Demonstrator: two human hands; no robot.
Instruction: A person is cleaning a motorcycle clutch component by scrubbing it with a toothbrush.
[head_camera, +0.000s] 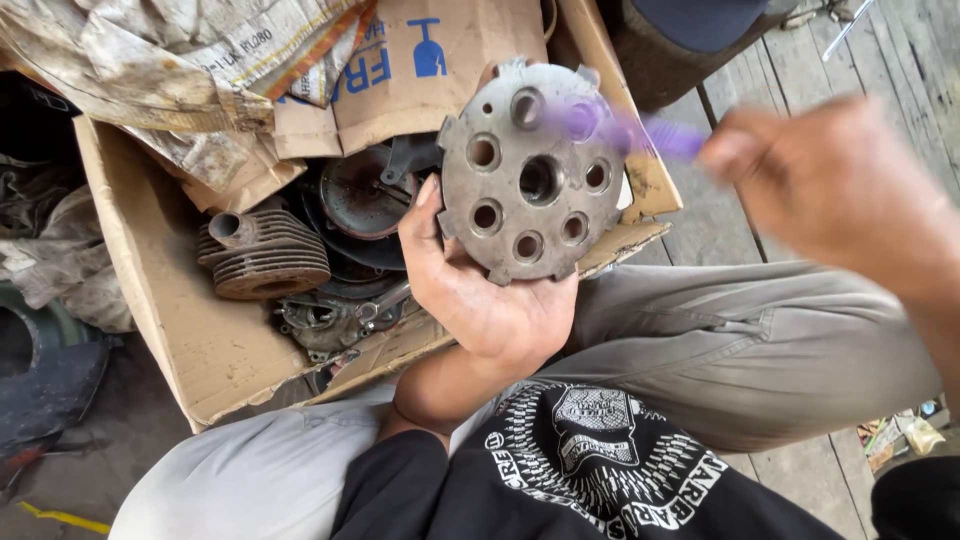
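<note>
My left hand (478, 300) holds up a round grey metal plate (530, 170) with several holes and notched edges, gripped from below and the left side. My right hand (835, 190), blurred by motion, grips a purple brush-like tool (640, 130) whose tip lies over the plate's upper right holes. Both hands are above my lap, over grey trousers (740, 340) and a black printed shirt (590, 460).
An open cardboard box (170, 320) at the left holds a finned engine cylinder (262, 255), a dark round cover (362, 200) and other greasy metal parts. Dirty sacks (170, 70) lie over its top. Wooden floorboards (900, 60) run at the right.
</note>
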